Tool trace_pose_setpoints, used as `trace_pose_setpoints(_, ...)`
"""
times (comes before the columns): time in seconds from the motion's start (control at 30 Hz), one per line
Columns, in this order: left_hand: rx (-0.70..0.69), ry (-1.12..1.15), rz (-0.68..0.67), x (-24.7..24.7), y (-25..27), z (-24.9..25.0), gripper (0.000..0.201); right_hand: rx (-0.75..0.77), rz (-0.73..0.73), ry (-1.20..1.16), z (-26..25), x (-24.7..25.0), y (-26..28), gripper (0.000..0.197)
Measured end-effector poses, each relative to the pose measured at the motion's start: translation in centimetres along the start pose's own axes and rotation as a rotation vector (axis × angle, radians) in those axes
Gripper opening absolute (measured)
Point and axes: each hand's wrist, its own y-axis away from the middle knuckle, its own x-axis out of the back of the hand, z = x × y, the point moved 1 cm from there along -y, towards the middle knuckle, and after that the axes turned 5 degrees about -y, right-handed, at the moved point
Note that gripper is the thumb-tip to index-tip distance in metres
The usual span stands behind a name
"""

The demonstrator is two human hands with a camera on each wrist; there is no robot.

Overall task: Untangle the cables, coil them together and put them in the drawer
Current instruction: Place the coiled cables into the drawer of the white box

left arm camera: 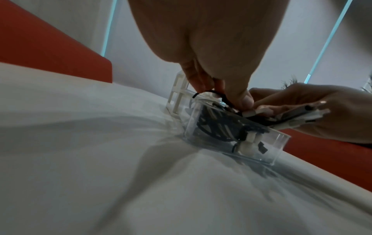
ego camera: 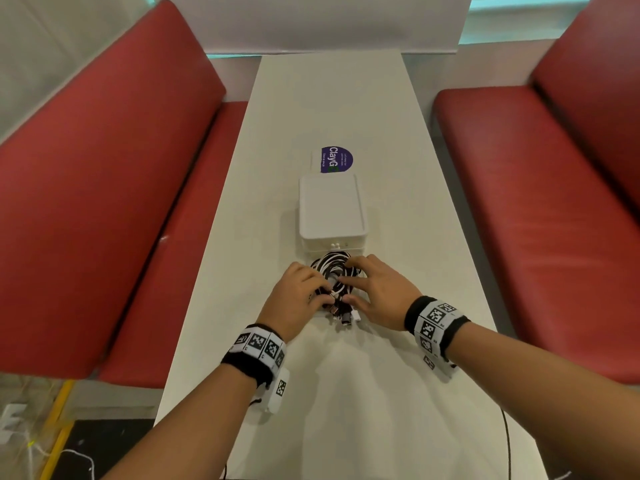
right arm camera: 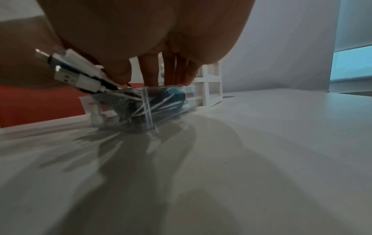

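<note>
Though half-hidden by hands, cables.

Blk/wht cables coiled, in clear drawer

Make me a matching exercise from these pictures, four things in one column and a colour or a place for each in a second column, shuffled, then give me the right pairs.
Things:
1. coiled cables
2. drawer
3. bench seats
4. round sticker

Descriptions:
A. red, along both sides of the table
B. clear plastic, pulled out of the white drawer unit
C. purple, flat on the table beyond the white unit
D. black and white, under the fingers of the left hand and right hand

Pairs: 1-D, 2-B, 3-A, 4-C
</note>
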Motion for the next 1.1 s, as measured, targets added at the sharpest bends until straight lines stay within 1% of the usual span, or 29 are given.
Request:
trace_pose_setpoints(0.13, 0.052, -0.008, -0.124, 0.3, -1.3, 0.5, 0.013, -0.053, 0.022, -0.064, 0.2, -0.1, -0.8, 0.046)
trace_pose_setpoints(0.2, 0.013, -0.007, -0.152, 0.7, -1.1, 0.2, 0.007, -0.081, 0.014, -0.093, 0.3, 0.0, -1.1, 0.046)
trace_pose_setpoints(0.23, -0.017, -0.009, -0.159, 0.9, -0.8, -0.3, 0.009, -0.102, 0.017, -0.116, 0.2, 0.1, -1.2, 0.046)
trace_pose_setpoints(0.3, -0.071, -0.014, -0.192, 1.2, -0.1, -1.4, 0.019, -0.121, 0.083, -0.183, 0.0, -0.1, -1.1, 0.039)
trace_pose_setpoints(0.37, -0.115, -0.009, -0.236, 1.7, 0.5, -1.8, 0.028, -0.115, 0.172, -0.225, 0.2, -0.5, -1.0, 0.026)
trace_pose_setpoints(0.47, -0.144, -0.053, -0.288, 1.7, 0.8, -1.1, 0.052, -0.123, 0.181, -0.235, 0.4, -0.9, -0.8, 0.019)
trace_pose_setpoints(0.5, -0.145, -0.073, -0.272, 1.5, 0.8, -0.6, 0.054, -0.121, 0.171, -0.228, 0.3, -0.9, -0.7, 0.018)
trace_pose_setpoints(0.6, -0.167, -0.118, -0.142, 0.5, 1.0, 0.3, 0.030, -0.053, 0.121, -0.156, 0.0, -0.1, -0.7, 0.011)
trace_pose_setpoints(0.63, -0.147, -0.121, -0.111, 0.3, 1.0, 0.4, 0.026, -0.025, 0.071, -0.143, 0.1, 0.3, -0.6, 0.014)
trace_pose_setpoints(0.7, -0.075, -0.087, -0.078, 0.2, 1.0, 0.5, 0.024, 0.029, -0.055, -0.117, 0.6, 1.0, -0.1, 0.028)
trace_pose_setpoints(0.73, -0.036, -0.053, -0.067, 0.3, 1.0, 0.5, 0.023, 0.050, -0.099, -0.101, 1.0, 1.3, 0.2, 0.031)
trace_pose_setpoints(0.8, 0.039, 0.012, -0.072, 0.5, 0.8, 0.6, 0.019, 0.058, -0.130, -0.099, 1.4, 1.7, 0.4, 0.028)
trace_pose_setpoints(0.9, 0.129, 0.054, -0.100, 0.6, 0.2, 0.6, 0.018, 0.082, -0.049, -0.054, 0.9, 1.4, -0.2, 0.017)
trace_pose_setpoints(0.97, 0.167, 0.054, -0.149, 0.7, -0.1, 0.5, 0.017, 0.136, -0.012, 0.036, 0.4, 1.1, -0.6, 0.017)
trace_pose_setpoints(1.03, 0.110, 0.009, -0.195, 0.8, -0.1, 0.4, 0.019, 0.170, -0.016, 0.094, 0.2, 1.5, -0.5, 0.024)
trace_pose_setpoints(1.1, 0.048, -0.029, -0.236, 0.9, 0.2, 0.1, 0.023, 0.185, -0.060, 0.109, 0.2, 2.2, -0.1, 0.037)
